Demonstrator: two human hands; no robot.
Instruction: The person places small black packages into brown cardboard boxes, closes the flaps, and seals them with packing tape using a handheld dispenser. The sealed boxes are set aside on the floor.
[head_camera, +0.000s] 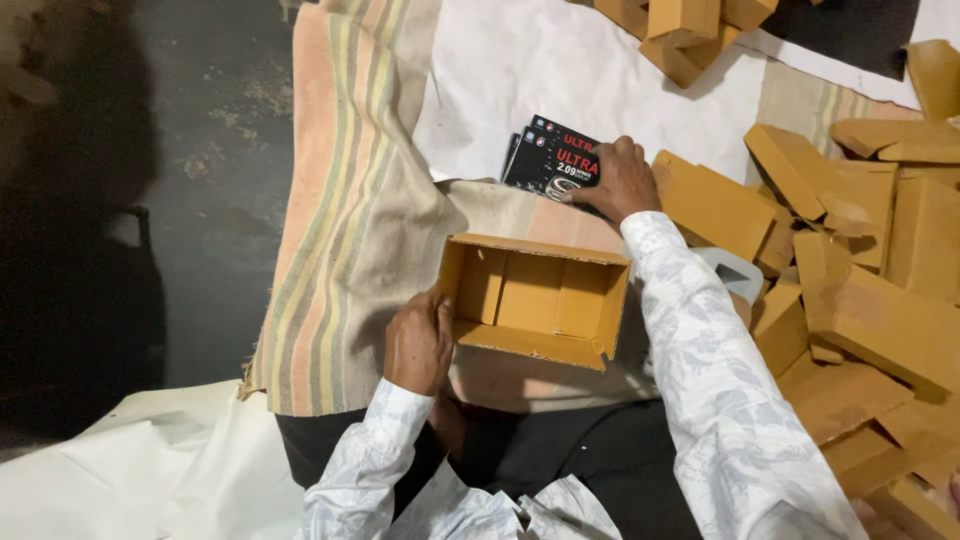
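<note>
An open, empty brown cardboard box (533, 300) rests on my lap, open side up. My left hand (418, 345) grips its left wall. My right hand (622, 180) reaches forward and presses down on a small stack of flat black packets with red and white print (545, 155), which lie on the cloth beyond the box. Its fingers are curled over the stack's right end.
A striped cloth (345, 230) and a white sheet (560, 70) cover the floor ahead. Several folded brown cardboard boxes (860, 290) are piled to the right and at the top (680, 30). Bare dark concrete floor (130, 200) lies left; another white sheet (150, 470) lower left.
</note>
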